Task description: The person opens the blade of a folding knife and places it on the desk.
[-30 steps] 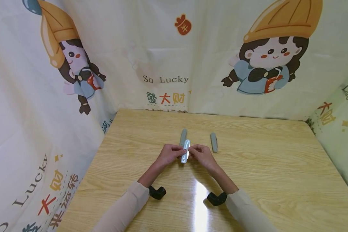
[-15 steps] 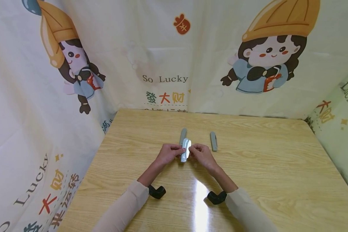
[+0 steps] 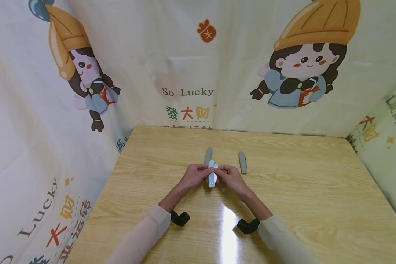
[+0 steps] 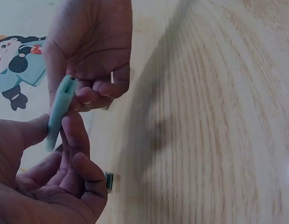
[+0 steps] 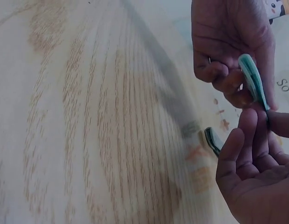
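Note:
A pale blue-green folding knife [image 3: 211,174] is held between both hands above the table, its handle upright in the head view. My left hand [image 3: 194,175] pinches the handle from the left, thumb across its front. Out of the handle's right side shows part of a pale blade [image 3: 216,177]. My right hand [image 3: 230,177] pinches at this blade side with thumb and forefinger. In the left wrist view the knife [image 4: 59,112] appears narrow, with a slot in its upper end. The right wrist view shows the knife [image 5: 254,81] close to both sets of fingertips.
Two similar grey-green folding knives lie on the wooden table [image 3: 300,183]: one knife [image 3: 208,155] just behind the hands, another knife [image 3: 242,162] to their right. Printed curtains [image 3: 184,66] hang behind and beside the table. Black wrist mounts [image 3: 180,219] sit below both wrists.
The blade stands out at the handle's right in all three frames, showing widest half a second ago. The handle has turned from leaning right to nearly upright. Both hands stay close together.

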{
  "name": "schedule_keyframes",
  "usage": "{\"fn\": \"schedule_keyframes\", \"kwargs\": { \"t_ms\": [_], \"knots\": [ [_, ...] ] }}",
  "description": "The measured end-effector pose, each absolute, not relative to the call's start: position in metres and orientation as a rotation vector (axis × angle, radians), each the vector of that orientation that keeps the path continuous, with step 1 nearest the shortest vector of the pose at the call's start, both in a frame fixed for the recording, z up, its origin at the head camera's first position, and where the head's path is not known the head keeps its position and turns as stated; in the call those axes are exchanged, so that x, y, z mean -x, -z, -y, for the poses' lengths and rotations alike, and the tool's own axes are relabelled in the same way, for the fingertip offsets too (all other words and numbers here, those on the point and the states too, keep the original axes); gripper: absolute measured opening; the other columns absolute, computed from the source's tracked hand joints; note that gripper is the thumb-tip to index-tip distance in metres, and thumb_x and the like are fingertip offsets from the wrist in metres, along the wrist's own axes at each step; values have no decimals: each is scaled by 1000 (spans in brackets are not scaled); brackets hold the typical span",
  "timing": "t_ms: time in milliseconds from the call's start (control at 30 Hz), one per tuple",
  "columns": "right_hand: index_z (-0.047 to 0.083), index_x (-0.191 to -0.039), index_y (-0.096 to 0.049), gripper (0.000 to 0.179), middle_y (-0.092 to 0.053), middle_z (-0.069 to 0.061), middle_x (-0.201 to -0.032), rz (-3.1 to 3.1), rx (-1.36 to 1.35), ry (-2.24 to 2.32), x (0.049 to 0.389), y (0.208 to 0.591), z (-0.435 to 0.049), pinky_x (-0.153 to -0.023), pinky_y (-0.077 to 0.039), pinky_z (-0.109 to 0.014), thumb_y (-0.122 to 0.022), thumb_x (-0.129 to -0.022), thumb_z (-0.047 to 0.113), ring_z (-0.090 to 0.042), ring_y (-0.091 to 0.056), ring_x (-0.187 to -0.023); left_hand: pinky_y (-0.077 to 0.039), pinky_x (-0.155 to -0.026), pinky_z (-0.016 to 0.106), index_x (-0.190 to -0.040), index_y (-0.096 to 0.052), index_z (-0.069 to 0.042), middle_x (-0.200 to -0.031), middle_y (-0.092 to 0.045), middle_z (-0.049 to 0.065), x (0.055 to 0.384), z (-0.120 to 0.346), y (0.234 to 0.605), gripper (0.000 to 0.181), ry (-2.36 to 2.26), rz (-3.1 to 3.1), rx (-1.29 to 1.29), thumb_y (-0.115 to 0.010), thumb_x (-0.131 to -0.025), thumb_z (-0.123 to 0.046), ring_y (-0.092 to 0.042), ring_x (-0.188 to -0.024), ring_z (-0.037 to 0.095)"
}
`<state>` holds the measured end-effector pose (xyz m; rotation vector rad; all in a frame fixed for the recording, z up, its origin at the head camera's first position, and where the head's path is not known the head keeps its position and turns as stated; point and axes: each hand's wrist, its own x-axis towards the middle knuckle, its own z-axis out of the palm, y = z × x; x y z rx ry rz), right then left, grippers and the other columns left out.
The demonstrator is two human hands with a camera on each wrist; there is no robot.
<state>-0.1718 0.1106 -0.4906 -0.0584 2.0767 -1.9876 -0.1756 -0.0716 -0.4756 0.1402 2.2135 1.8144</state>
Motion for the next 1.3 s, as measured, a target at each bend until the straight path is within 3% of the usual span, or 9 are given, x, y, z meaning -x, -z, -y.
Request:
{"fn": "schedule_keyframes", "kwargs": {
  "t_ms": [200,400,567,700,767,833,967,1300],
  "knots": [
    [-9,-106,-65,25,-65,-2,-77,-2089,91,1939,170,491,-112,-66,-50,-27,-60,-104,16,-17,-61,-73,-52,-69,32,-115,-69,15,-99,-74,20,176,71,475,32,-1771,-2262,-139,-66,-101,-14,-64,-76,13],
    [-8,-104,-65,23,-64,-1,-75,-2103,84,1949,172,492,-111,-67,-51,-26,-60,-104,15,-15,-60,-71,-52,-68,32,-112,-70,14,-90,-73,14,177,70,473,29,-1785,-2218,-105,-66,-101,-13,-62,-70,14],
    [-7,-102,-64,22,-63,-3,-74,-2121,107,1935,171,491,-111,-65,-50,-26,-60,-104,14,-16,-60,-70,-43,-60,28,-112,-71,11,-83,-72,8,177,70,472,30,-1782,-2200,-78,-66,-101,-16,-64,-66,15],
    [-8,-101,-63,23,-62,-4,-73,-2137,125,1921,170,490,-111,-63,-48,-26,-60,-104,15,-17,-60,-69,-39,-59,28,-111,-71,12,-85,-72,13,176,70,468,29,-1772,-2184,-72,-64,-102,-14,-68,-72,32],
    [-8,-102,-63,23,-62,-3,-73,-2142,116,1923,170,490,-111,-63,-48,-26,-60,-104,15,-17,-60,-69,-39,-59,28,-111,-70,13,-87,-72,16,177,71,469,29,-1782,-2176,-80,-64,-102,-14,-68,-73,34],
    [-9,-104,-62,24,-62,-3,-74,-2138,100,1932,170,489,-111,-64,-49,-25,-60,-104,14,-15,-59,-69,-39,-58,29,-111,-70,13,-88,-72,18,178,71,469,28,-1793,-2162,-86,-64,-102,-13,-69,-71,31],
    [-12,-106,-61,24,-62,-5,-77,-2130,62,1943,171,489,-112,-67,-51,-26,-58,-105,11,-14,-59,-70,-38,-56,28,-107,-71,11,-84,-73,12,179,73,473,28,-1826,-2128,-74,-65,-101,-15,-67,-61,14],
    [-14,-107,-61,26,-64,-6,-78,-2135,23,1966,171,488,-114,-74,-54,-32,-58,-105,11,-16,-61,-73,-43,-57,27,-106,-68,11,-83,-72,10,180,78,469,28,-1830,-2083,-13,-63,-103,-16,-68,-61,12]
  ]
}}
